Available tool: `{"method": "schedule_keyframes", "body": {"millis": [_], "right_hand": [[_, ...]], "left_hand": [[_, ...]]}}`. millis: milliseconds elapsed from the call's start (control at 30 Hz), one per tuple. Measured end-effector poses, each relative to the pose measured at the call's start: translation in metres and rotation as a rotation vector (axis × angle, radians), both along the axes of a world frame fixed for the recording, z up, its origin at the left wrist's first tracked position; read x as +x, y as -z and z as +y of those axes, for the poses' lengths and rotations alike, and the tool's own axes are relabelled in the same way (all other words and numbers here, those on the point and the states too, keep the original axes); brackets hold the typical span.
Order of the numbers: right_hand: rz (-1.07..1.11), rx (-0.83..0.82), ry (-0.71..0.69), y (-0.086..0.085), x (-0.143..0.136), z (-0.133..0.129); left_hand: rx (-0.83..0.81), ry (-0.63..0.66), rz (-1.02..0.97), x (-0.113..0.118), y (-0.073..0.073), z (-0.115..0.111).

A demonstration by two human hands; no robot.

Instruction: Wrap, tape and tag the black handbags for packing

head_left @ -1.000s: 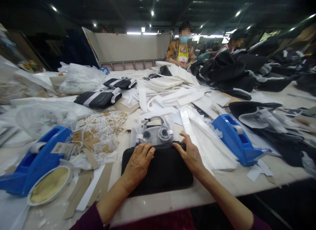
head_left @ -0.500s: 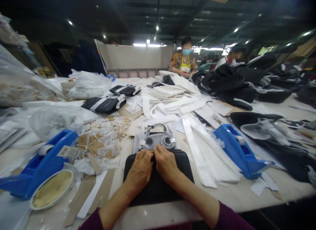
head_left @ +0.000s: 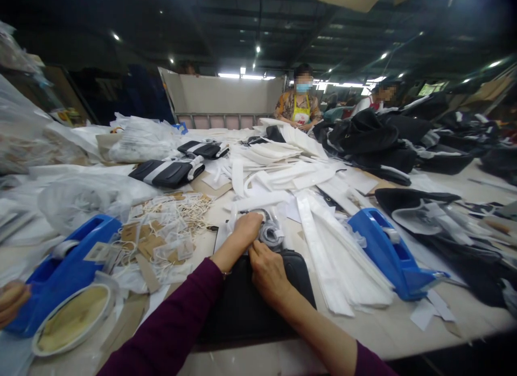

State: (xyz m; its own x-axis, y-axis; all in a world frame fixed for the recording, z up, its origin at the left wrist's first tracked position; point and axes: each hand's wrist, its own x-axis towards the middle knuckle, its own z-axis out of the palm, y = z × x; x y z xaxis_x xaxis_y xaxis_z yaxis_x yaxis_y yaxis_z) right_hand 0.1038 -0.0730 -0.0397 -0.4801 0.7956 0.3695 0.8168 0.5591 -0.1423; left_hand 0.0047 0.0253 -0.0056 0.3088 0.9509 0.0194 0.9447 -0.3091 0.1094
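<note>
A black zippered bag [head_left: 238, 306] lies flat before me near the table's front edge. Beyond its far edge are clear-wrapped rings [head_left: 271, 233] and a curved handle. My left hand [head_left: 247, 228] is closed over the left part of the wrapped handle area; what its fingers grip is hidden. Just below it, my right hand [head_left: 267, 268] rests on the bag's far edge, fingers pinched together near the middle. I cannot make out what is between them.
Blue tape dispensers stand at the left [head_left: 60, 273] and right [head_left: 393, 257]. Near them are a round tape roll [head_left: 72, 317], tags with strings [head_left: 161, 230] and white strips [head_left: 339, 257]. Another person's hand [head_left: 12, 303] shows at far left. Someone stands opposite [head_left: 299, 104].
My left hand has moved forward from the bag's far edge onto the wrapped handle area. My right hand stays near the edge's middle. Another person's hand has appeared at the far left.
</note>
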Motion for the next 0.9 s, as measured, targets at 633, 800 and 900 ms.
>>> {"method": "schedule_keyframes", "body": {"millis": [633, 800, 900], "right_hand": [[0.563, 0.001, -0.048, -0.030, 0.014, 0.030], [-0.025, -0.198, 0.067, -0.066, -0.007, 0.124], [-0.207, -0.363, 0.055, -0.067, -0.034, 0.155]], "left_hand": [[0.086, -0.044, -0.043, 0.005, 0.028, -0.006], [0.097, -0.038, -0.109, 0.007, 0.029, -0.011], [0.085, -0.031, -0.145, 0.007, 0.031, -0.010]]}}
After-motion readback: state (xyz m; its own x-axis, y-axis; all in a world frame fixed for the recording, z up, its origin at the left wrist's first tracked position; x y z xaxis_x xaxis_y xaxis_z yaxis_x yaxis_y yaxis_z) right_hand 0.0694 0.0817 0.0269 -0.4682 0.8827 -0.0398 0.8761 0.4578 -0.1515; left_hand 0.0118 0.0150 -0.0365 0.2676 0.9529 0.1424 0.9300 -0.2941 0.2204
